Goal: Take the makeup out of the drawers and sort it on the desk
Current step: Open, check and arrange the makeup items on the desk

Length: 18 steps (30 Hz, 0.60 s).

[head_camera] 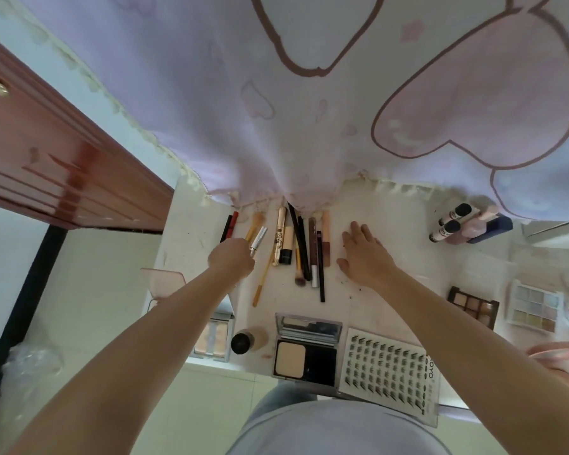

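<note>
Step in hand: we judge that we are in the sorting stage, adding one more slim item to the row of sticks at the back of the desk [391, 224]
Left hand: our left hand [232, 257] is clenched around a white and silver pen-like tube [258, 241], whose tip pokes up and to the right out of the fist; the arm reaches forward from the lower left, wrist raised off the surface as far as we can tell
Red and black pencils: a pair [229, 223] lies just left of the fist, at the left end of the row
Row of sticks: brushes, a gold mascara tube [279, 238], dark pencils [304, 247] and a pink stick [325, 236] lie side by side, roughly parallel, their far ends touching the curtain hem [276, 178]
Next move: we think the tube wants laying down parallel in the gap between the red pencils and the gold brush handle [262, 277], without nudging its neighbours
Right hand: our right hand [363, 254] lies flat and released on the desk just right of the row, fingers straight and pointing away, holding nothing
Near edge: an open powder compact [304, 353] and a lash tray [388, 376] sit side by side in front of us
Right side: small bottles [454, 224] stand at the back, eyeshadow palettes [473, 305] lie nearer
</note>
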{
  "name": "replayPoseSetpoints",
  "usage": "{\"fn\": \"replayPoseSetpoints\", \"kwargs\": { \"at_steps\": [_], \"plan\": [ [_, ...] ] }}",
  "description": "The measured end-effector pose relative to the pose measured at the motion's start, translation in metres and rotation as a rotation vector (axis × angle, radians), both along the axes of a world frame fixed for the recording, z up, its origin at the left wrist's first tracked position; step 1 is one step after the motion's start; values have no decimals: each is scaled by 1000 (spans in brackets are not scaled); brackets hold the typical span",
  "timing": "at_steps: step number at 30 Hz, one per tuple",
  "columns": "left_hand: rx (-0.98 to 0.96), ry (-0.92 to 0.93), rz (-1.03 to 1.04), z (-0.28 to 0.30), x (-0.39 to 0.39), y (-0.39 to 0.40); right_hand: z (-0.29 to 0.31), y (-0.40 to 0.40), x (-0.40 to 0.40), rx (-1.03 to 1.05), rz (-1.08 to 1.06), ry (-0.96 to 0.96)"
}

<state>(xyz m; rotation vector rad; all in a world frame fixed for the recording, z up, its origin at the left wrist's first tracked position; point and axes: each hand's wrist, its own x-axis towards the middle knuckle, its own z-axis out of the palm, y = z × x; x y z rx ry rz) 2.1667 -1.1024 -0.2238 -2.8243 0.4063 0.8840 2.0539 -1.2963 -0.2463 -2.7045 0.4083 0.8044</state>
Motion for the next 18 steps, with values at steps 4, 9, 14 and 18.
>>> {"fn": "replayPoseSetpoints", "kwargs": {
  "at_steps": [4,9,14,18],
  "plan": [
    [32,12,-37,-7,0,0,1,0,0,-8,15,26],
    [20,-25,-1,-10,3,7,2,-1,3,-9,24,51],
    [-10,-84,-41,-5,0,10,1,-3,3,1,27,73],
    [-73,-43,-178,0,-13,6,2,-3,4,-1,31,82]
  ]
}}
